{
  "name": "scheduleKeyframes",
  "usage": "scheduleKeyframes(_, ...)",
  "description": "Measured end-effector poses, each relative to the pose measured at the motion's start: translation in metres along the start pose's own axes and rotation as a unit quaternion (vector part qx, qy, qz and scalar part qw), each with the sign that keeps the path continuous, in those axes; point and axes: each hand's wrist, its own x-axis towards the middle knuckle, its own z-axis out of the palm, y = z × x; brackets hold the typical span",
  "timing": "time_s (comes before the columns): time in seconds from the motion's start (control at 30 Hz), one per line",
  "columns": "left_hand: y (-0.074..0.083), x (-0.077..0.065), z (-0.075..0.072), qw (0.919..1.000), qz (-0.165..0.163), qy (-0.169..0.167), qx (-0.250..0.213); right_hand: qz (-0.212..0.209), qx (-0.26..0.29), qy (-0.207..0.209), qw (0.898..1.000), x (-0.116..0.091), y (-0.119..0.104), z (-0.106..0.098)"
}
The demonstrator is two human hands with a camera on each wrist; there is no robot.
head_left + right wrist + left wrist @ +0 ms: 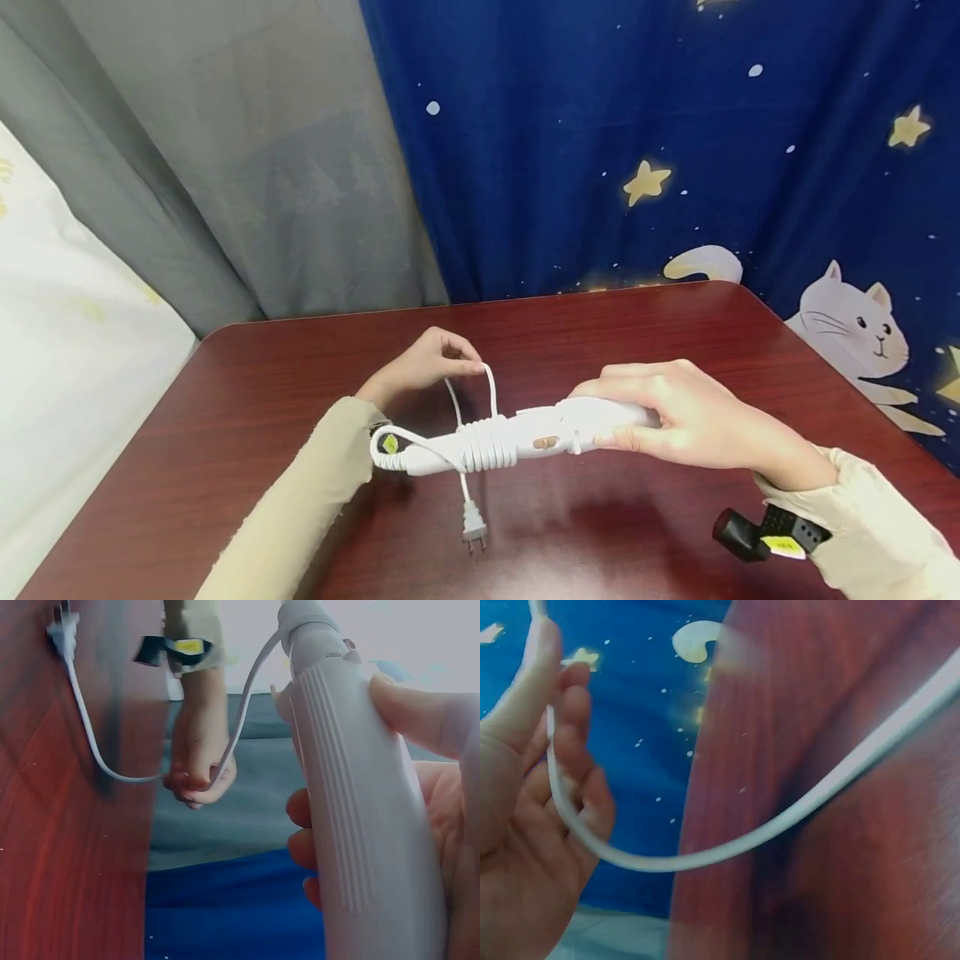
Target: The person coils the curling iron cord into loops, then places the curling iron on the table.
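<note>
Basically, a blue fabric curtain (555,150) w/ yellow stars & a white cat fills the R bg; creased grey curtain (300,167) hangs beside it, white cloth (75,333) far L. Below: glossy red-brown wood-grain tabletop (225,392), rounded corners. Smooth white plastic corded handheld appliance (528,429) is held above mid-table, lying crosswise; long body, fine parallel ribs on one face. R hand (682,417) grips its R end, fingers wrapped round, hiding part. L hand (423,362) pinches the thin, round cord (487,446) btwn thumb & fingers. Cord's wound in tight coils round the body; a loop at the L end partly blocks the black wrist cam (390,443). White two-prong plug (473,521) sits below the appliance; can't tell if it's touching wood. Tan switch (546,442) on body.
</note>
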Motion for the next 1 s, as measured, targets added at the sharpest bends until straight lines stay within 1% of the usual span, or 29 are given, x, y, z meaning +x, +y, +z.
scheduleKeyframes(0.1,0.001,0.002,-0.008,0.9986,0.026,-0.033,0.033,0.005,-0.008,-0.016,1.0,-0.002,-0.001,0.003)
scheduleKeyframes(0.17,0.004,0.002,-0.013,0.9972,0.028,-0.042,0.055,0.002,-0.008,-0.019,1.0,-0.002,-0.001,0.005)
scheduleKeyframes(0.2,0.005,0.001,-0.015,0.9967,0.021,-0.037,0.069,-0.001,-0.006,-0.019,1.0,-0.002,-0.002,0.006)
scheduleKeyframes(0.27,0.01,0.0,-0.019,0.9948,-0.003,-0.015,0.101,-0.006,-0.002,-0.021,1.0,-0.002,-0.003,0.009)
scheduleKeyframes(0.37,0.017,-0.003,-0.024,0.9873,-0.038,0.028,0.152,-0.016,-0.005,-0.025,1.0,-0.002,-0.004,0.013)
scheduleKeyframes(0.43,0.023,-0.003,-0.029,0.983,-0.045,0.044,0.173,-0.018,-0.017,-0.03,0.999,-0.003,-0.004,0.016)
scheduleKeyframes(0.47,0.026,-0.003,-0.031,0.9823,-0.043,0.045,0.177,-0.019,-0.022,-0.032,0.999,-0.003,-0.004,0.017)
scheduleKeyframes(0.5,0.029,-0.002,-0.033,0.9836,-0.04,0.04,0.171,-0.017,-0.028,-0.036,0.999,-0.003,-0.004,0.019)
scheduleKeyframes(0.63,0.047,-0.002,-0.044,0.99,-0.014,0.004,0.14,-0.013,-0.046,-0.055,0.997,-0.002,-0.003,0.023)
scheduleKeyframes(0.7,0.057,-0.002,-0.049,0.99,0.002,-0.005,0.141,-0.012,-0.057,-0.062,0.996,-0.001,-0.003,0.025)
scheduleKeyframes(0.73,0.063,-0.002,-0.051,0.9889,0.011,-0.002,0.148,-0.012,-0.063,-0.064,0.996,0.0,-0.003,0.026)
scheduleKeyframes(0.83,0.08,-0.002,-0.059,0.9814,0.029,0.018,0.189,-0.005,-0.084,-0.073,0.994,0.002,-0.001,0.029)
scheduleKeyframes(0.93,0.095,-0.004,-0.064,0.9695,0.037,0.038,0.239,0.006,-0.102,-0.083,0.991,0.004,0.001,0.032)
scheduleKeyframes(1.0,0.105,-0.007,-0.067,0.9614,0.031,0.049,0.269,0.014,-0.116,-0.089,0.989,0.006,0.002,0.034)
